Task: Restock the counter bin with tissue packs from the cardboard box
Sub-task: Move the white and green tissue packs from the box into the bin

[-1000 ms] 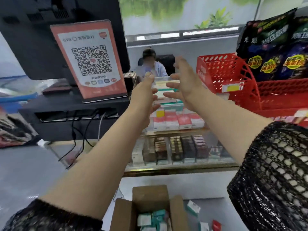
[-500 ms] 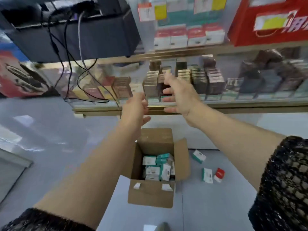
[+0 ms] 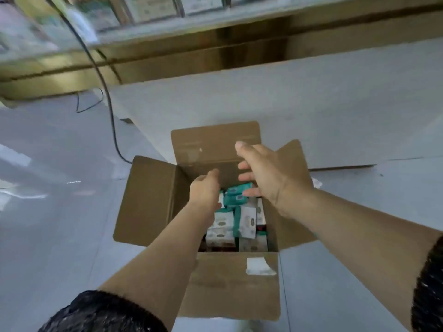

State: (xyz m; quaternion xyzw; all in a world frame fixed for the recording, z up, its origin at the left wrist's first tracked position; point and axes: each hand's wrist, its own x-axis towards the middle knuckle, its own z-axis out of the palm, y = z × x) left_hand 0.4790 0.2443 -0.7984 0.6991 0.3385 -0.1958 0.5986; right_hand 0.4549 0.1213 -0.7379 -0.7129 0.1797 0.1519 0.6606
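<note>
An open cardboard box [image 3: 148,200] stands on the grey floor, its four flaps spread out. Inside lie several white and teal tissue packs [image 3: 244,219]. My left hand [image 3: 206,190] reaches into the box at the left side of the packs, fingers pointing down and partly hidden; it holds nothing that I can see. My right hand [image 3: 271,176] hovers over the far right of the box with fingers spread, just above a teal pack [image 3: 236,196]. The counter bin is out of view.
The glass display counter [image 3: 167,56] with its gold trim runs across the top, its grey base [image 3: 287,97] directly behind the box. A black cable [image 3: 107,97] hangs down to the floor on the left.
My view has dropped from the counter top to the floor. Both hands came down from the counter and now reach into the cardboard box.
</note>
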